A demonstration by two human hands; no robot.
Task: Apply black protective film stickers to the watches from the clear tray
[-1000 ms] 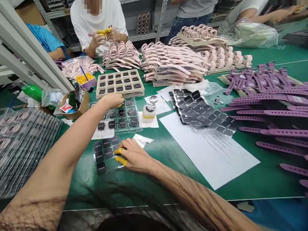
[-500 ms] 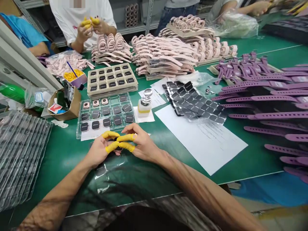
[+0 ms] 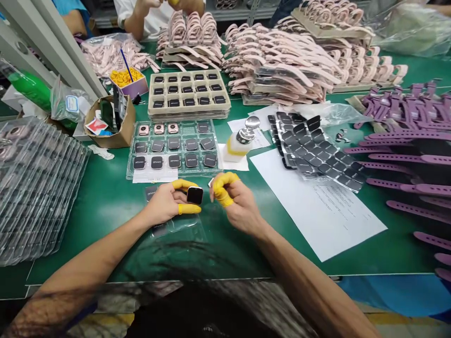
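The left hand (image 3: 162, 203) gripped a watch (image 3: 194, 195) by its edges between yellow-sheathed thumb and finger, its dark screen showing. Just beside it, the right hand (image 3: 238, 201) had its fingers curled closed on a white scrap (image 3: 210, 182), a corner poking out; hand and watch were apart. Partly beneath the left hand, a clear film (image 3: 186, 226) with black squares lay on the green table (image 3: 246, 256).

Beyond the hands lay a clear tray (image 3: 189, 128), three pink-framed watches at the left of its back row and black squares in the two nearer rows. A bottle (image 3: 237, 144) stood just right of it, and a beige tray (image 3: 188, 110) sat behind. Black sheets (image 3: 320, 152) overlapped a large paper (image 3: 310, 211) to the right.

Farther out were stacked trays (image 3: 38, 197) at left, a cardboard box (image 3: 110, 137), piled pink straps (image 3: 282, 61), purple straps (image 3: 408, 159) and, across the table, a co-worker's forearm (image 3: 136, 24).
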